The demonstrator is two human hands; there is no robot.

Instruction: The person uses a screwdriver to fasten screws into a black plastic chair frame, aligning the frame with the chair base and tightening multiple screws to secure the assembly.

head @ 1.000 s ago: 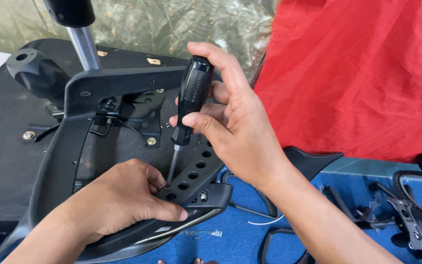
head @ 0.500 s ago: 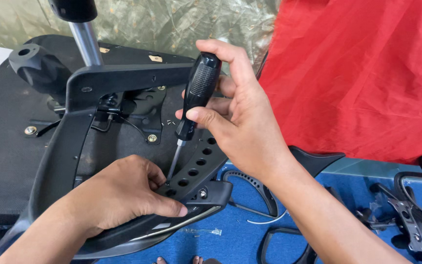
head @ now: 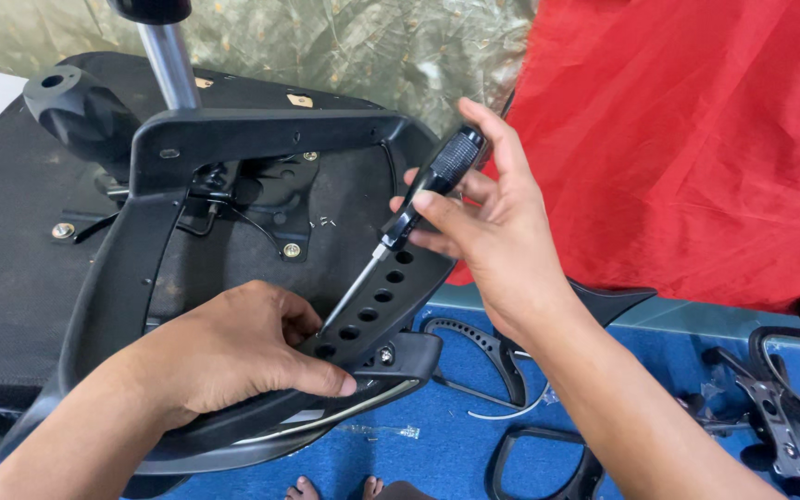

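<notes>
An upturned office chair seat lies before me, with its black plastic frame and a slotted bracket facing up. My right hand grips a black-handled screwdriver; it is tilted, its metal tip down at a hole in the bracket beside my left fingers. My left hand presses on the lower rim of the frame, thumb laid along the bracket's edge. A gas-lift column rises from the mechanism at the top.
A red cloth hangs at the right. Loose black chair parts and curved plastic pieces lie on the blue floor. Toes show at the bottom edge. A castor hub arm sticks out at upper left.
My right hand has tilted the screwdriver handle over to the right and drawn back a little, while the tip stays at the bracket. The left hand has held its place.
</notes>
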